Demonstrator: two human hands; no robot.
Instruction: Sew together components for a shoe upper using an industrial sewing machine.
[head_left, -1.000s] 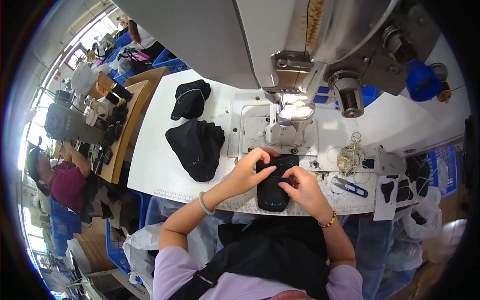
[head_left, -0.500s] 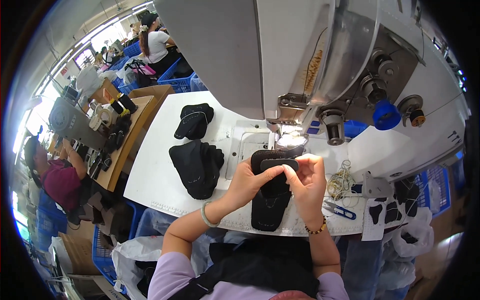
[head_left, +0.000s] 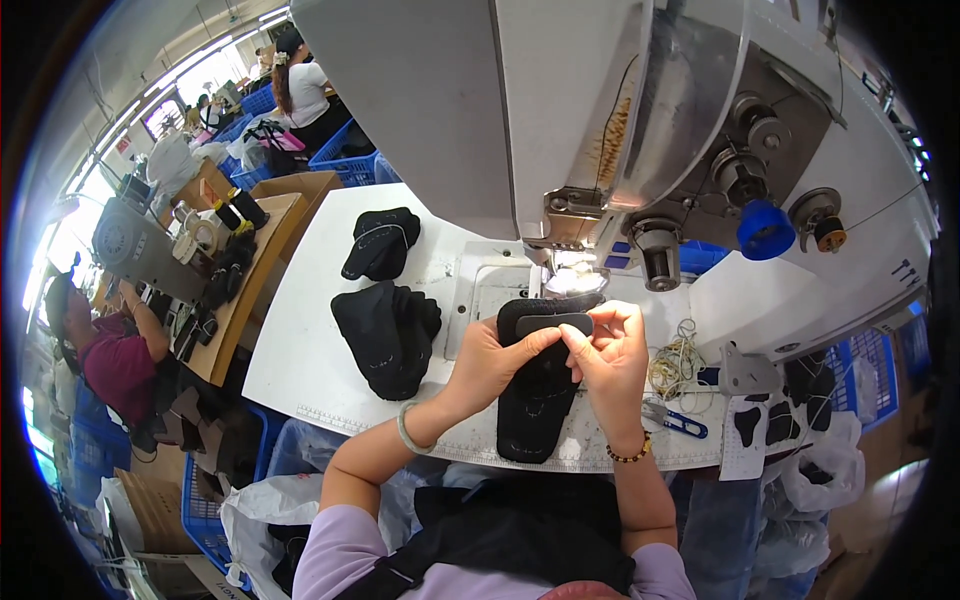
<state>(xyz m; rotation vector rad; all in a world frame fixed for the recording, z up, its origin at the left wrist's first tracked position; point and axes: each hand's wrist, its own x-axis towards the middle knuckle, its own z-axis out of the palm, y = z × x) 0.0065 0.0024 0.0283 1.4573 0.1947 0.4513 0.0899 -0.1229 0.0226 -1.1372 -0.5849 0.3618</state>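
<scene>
A small dark oval patch (head_left: 553,323) lies against a black fabric piece (head_left: 530,305) just in front of the sewing machine's lit needle area (head_left: 577,282). My left hand (head_left: 482,368) is closed, its thumb pressing the patch's lower edge and its other fingers hidden beneath the fabric. At the patch's right end my right hand (head_left: 615,362) pinches with thumb and fingers. Below both hands, a long black fabric piece with pale stitch marks (head_left: 532,432) reaches the table's front edge; whether it joins the upper piece is hidden.
Two stacks of black pieces, a larger one (head_left: 388,340) and a smaller one (head_left: 381,243), lie on the white table (head_left: 290,360) to the left. Tangled thread (head_left: 675,365) and blue-handled thread snips (head_left: 685,423) are on the right. A co-worker (head_left: 120,355) sits far left.
The view has shifted slightly. My right thumb and fingers have moved a little on the patch's right end; my left hand keeps nearly the same hold.
</scene>
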